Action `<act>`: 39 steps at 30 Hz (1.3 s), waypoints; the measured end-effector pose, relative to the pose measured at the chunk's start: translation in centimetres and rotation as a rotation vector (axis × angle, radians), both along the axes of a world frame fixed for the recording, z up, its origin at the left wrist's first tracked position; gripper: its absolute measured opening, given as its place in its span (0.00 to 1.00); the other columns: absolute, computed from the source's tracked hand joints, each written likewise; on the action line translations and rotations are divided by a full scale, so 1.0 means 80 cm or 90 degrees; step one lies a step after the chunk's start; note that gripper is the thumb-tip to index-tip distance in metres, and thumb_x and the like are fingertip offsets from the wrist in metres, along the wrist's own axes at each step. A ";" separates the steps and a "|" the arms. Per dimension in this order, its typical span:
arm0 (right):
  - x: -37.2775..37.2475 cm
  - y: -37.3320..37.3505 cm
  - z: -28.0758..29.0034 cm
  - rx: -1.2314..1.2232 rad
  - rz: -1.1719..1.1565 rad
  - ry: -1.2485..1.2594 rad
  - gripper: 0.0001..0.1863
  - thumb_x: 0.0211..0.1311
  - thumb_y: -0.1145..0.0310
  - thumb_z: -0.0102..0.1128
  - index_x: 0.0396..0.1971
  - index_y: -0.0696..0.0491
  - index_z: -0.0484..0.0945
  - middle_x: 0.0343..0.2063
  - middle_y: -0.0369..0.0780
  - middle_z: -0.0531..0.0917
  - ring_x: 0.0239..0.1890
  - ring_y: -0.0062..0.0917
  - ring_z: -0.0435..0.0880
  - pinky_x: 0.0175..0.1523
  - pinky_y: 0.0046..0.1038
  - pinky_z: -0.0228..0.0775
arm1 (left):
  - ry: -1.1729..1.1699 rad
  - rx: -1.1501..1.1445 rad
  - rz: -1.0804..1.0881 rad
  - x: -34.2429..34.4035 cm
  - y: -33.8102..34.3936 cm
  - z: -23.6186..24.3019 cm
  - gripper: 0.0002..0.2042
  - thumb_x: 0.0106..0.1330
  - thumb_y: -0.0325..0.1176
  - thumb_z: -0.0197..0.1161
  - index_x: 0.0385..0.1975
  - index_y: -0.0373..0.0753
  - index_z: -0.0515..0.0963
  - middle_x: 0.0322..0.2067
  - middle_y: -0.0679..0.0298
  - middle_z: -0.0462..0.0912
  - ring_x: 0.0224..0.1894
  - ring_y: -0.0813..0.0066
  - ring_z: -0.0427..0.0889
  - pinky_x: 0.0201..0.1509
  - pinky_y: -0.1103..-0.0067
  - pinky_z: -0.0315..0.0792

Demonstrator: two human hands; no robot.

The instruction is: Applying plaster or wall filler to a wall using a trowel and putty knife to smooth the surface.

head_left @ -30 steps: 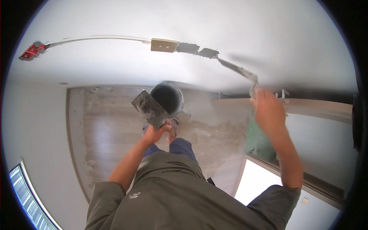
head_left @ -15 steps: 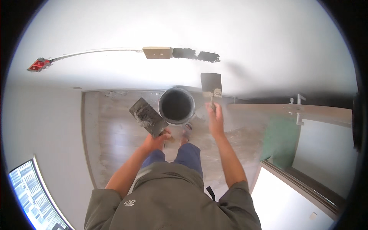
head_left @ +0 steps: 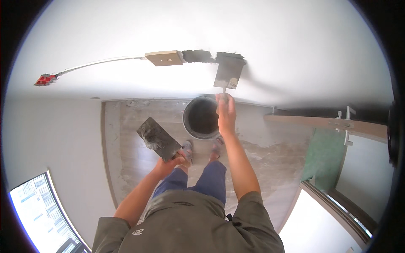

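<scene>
My right hand (head_left: pixel 226 113) grips the handle of a wide putty knife (head_left: pixel 227 76), whose blade edge rests against the white wall at the right-hand patch of grey mortar. Another grey mortar patch (head_left: pixel 196 56) lies left of it, beside a beige rectangular cover plate (head_left: pixel 164 58). Lower down, my left hand (head_left: pixel 167 166) is closed around the handle of a rectangular plastering trowel (head_left: pixel 168 148). A lump of wet grey mortar (head_left: pixel 152 134) lies on its face. Between my hands, a round dark bucket (head_left: pixel 198 135) stands on the floor near the wall.
A thin filled channel (head_left: pixel 101 61) runs along the wall to a red box (head_left: pixel 44 79) at the far left. To the right is a door edge (head_left: pixel 303 121) with a lever handle (head_left: pixel 348 113). A bright window (head_left: pixel 44 213) is at lower left. My feet stand behind the bucket.
My right hand has moved up and slightly left, bringing the putty knife's blade onto the right mortar patch. The left hand and trowel have shifted slightly down and left. The view has shifted too.
</scene>
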State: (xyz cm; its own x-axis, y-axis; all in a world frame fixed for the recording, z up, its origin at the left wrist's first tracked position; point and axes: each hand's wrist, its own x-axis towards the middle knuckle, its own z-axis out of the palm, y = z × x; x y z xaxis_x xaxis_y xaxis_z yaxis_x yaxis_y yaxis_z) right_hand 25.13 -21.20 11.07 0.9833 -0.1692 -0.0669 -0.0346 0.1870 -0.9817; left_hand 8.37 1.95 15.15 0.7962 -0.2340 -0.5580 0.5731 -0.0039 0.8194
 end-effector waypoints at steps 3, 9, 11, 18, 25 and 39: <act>0.003 -0.001 -0.008 -0.022 0.011 -0.022 0.18 0.72 0.57 0.51 0.51 0.55 0.71 0.44 0.35 0.80 0.28 0.11 0.66 0.33 0.17 0.61 | 0.000 0.006 -0.011 -0.002 -0.001 -0.003 0.08 0.63 0.26 0.63 0.40 0.38 0.73 0.39 0.65 0.79 0.39 0.77 0.76 0.43 0.78 0.73; 0.004 -0.006 -0.007 -0.022 0.043 0.017 0.17 0.74 0.59 0.49 0.50 0.56 0.70 0.45 0.38 0.79 0.49 0.22 0.76 0.59 0.26 0.67 | 0.013 0.017 -0.043 0.000 -0.006 0.004 0.09 0.64 0.26 0.62 0.41 0.38 0.73 0.39 0.65 0.79 0.39 0.78 0.76 0.43 0.78 0.73; 0.005 -0.007 -0.010 -0.040 0.050 0.003 0.16 0.74 0.59 0.49 0.50 0.56 0.71 0.45 0.37 0.79 0.49 0.22 0.76 0.59 0.26 0.67 | 0.022 -0.025 0.003 0.002 -0.009 0.007 0.09 0.64 0.26 0.63 0.41 0.38 0.73 0.39 0.66 0.79 0.39 0.78 0.77 0.43 0.78 0.73; 0.002 -0.008 -0.017 -0.016 0.041 0.007 0.17 0.74 0.58 0.49 0.50 0.56 0.71 0.43 0.37 0.79 0.48 0.21 0.76 0.58 0.26 0.67 | 0.025 -0.018 -0.009 0.003 -0.007 0.001 0.09 0.63 0.26 0.63 0.41 0.38 0.74 0.38 0.65 0.80 0.40 0.77 0.77 0.44 0.78 0.73; 0.001 -0.004 -0.017 0.016 0.028 0.004 0.17 0.74 0.58 0.49 0.50 0.56 0.71 0.44 0.38 0.80 0.48 0.22 0.77 0.57 0.25 0.68 | 0.035 -0.013 -0.030 0.011 -0.008 0.012 0.08 0.63 0.27 0.63 0.39 0.38 0.74 0.38 0.65 0.79 0.40 0.77 0.77 0.44 0.77 0.73; -0.001 -0.006 -0.027 0.015 0.016 0.018 0.16 0.73 0.58 0.51 0.49 0.55 0.72 0.40 0.35 0.80 0.33 0.14 0.69 0.40 0.19 0.62 | 0.056 -0.028 -0.027 0.011 -0.005 0.008 0.08 0.63 0.27 0.63 0.39 0.38 0.74 0.39 0.65 0.79 0.40 0.77 0.76 0.43 0.77 0.72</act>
